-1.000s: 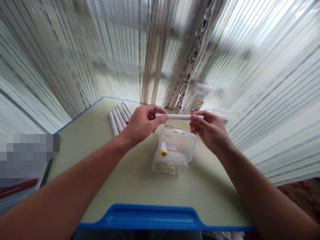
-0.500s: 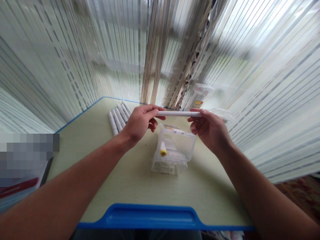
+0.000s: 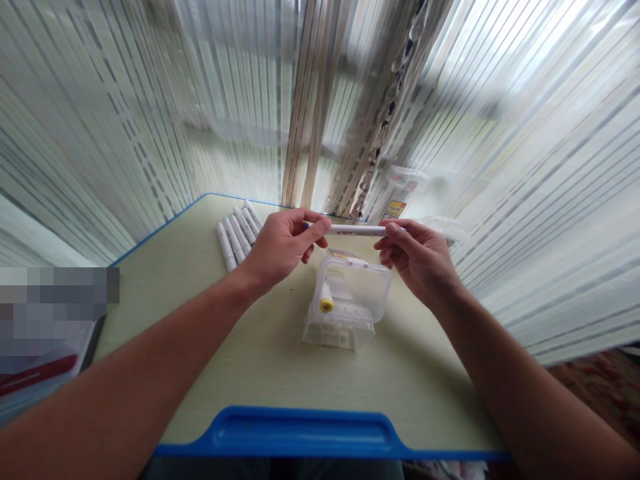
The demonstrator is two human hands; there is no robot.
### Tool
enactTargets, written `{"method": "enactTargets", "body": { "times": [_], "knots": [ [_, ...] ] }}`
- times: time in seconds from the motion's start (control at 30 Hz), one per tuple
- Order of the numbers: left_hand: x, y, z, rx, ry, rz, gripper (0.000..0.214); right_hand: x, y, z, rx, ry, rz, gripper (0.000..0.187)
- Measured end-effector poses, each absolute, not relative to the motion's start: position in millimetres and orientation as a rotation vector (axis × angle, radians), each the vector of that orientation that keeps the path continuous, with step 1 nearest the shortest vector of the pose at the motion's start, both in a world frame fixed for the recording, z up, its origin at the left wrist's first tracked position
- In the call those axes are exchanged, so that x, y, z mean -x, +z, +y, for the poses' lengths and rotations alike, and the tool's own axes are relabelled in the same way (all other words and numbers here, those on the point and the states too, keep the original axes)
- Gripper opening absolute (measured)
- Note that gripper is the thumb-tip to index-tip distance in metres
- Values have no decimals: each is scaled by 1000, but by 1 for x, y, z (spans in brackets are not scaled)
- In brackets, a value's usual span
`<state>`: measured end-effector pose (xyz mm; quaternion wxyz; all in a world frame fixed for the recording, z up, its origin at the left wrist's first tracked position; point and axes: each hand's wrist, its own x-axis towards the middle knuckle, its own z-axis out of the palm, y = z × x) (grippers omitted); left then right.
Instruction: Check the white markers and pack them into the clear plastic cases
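A slim white marker (image 3: 357, 230) with dark print on its barrel is held level above the table, one end in each hand. My left hand (image 3: 290, 239) pinches its left end between thumb and fingers. The right end is gripped by my right hand (image 3: 420, 257); bits of blue or purple show at both tips. Just below the marker stands a clear plastic box (image 3: 353, 293) with its lid up. A marker with a yellow end (image 3: 327, 305) leans inside it. Several white markers (image 3: 235, 237) lie side by side left of my left hand.
The pale table (image 3: 240, 380) has a blue rim and a blue tray groove (image 3: 305, 430) at its near edge. Clear packaging (image 3: 397, 193) with a yellow label stands at the back right. Striped string curtains (image 3: 240, 87) hang behind and on both sides.
The marker has been turned about its length, so its printed side now shows. Both hands have shifted their fingers slightly along it. The box and the other markers have stayed put.
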<state>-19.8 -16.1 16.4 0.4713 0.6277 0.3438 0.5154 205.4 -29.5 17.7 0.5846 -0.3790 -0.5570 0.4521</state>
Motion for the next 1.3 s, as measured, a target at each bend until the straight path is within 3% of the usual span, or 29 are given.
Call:
{"method": "enactTargets", "body": {
  "times": [0.33,0.87,1.13,1.3],
  "knots": [
    [20,15,-17,-1616,1279,852,33,-205,17,-29,925,1023,-1317,23],
    [18,19,-18,-1334,1305,857,23,-207,22,-31,892,1145,-1262,23],
    [19,18,-16,-1466,1291,845,18,-206,19,-29,912,1106,-1269,23],
    [20,14,-15,-1589,1299,851,26,-205,18,-30,917,1086,-1288,22]
  ]
}}
